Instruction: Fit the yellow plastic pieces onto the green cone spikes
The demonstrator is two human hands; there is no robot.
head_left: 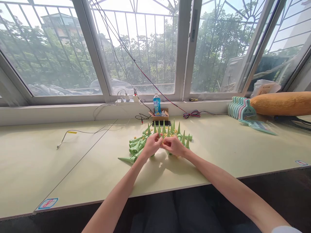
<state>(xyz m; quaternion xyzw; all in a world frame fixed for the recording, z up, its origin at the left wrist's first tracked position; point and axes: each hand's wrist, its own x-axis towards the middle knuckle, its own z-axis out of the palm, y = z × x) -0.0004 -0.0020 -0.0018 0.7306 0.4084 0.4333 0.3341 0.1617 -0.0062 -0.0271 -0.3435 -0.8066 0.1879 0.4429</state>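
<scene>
Over the front of a pile of light-green plastic spikes, my two hands meet with fingertips close together. My left hand is closed in a pinch around a green spike, whose pointed end shows above the fingers. Touching or nearly touching it, my right hand is also pinched; what lies between its fingers is hidden. Several spikes stand point-up behind the hands, such as the tall spike. Others lie on their sides to the left, among them a spike pointing left. Small yellow parts are scattered among them.
Behind the pile are a dark phone-like slab, a small cardboard box and a blue bottle. Cables run along the window side. Pastel plastic pieces and an orange cushion-like roll are at right on the table.
</scene>
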